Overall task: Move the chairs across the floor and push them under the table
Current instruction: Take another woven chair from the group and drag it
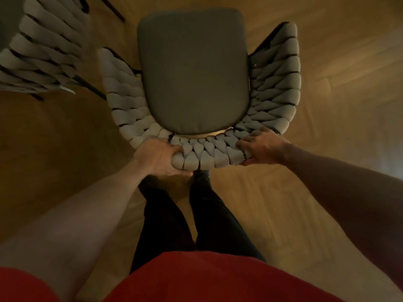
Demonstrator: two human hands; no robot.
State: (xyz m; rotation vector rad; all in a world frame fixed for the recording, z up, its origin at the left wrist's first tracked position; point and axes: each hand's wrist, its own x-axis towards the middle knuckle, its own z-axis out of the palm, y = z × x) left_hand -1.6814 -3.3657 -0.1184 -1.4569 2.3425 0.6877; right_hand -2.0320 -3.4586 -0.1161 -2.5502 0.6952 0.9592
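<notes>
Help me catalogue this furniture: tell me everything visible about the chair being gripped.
The chair has a dark grey cushioned seat and a curved back with arms wrapped in thick pale woven bands over a dark frame. It is upright over the wooden floor, seat facing away from the person. The left hand and right hand grip its backrest top.

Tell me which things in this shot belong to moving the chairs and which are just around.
Job in hand: woven armchair, held at its backrest by the left hand and right hand; second woven chair at upper left.
Just there: wooden floor; the person's red shirt and dark trousers. No table is in view.
</notes>
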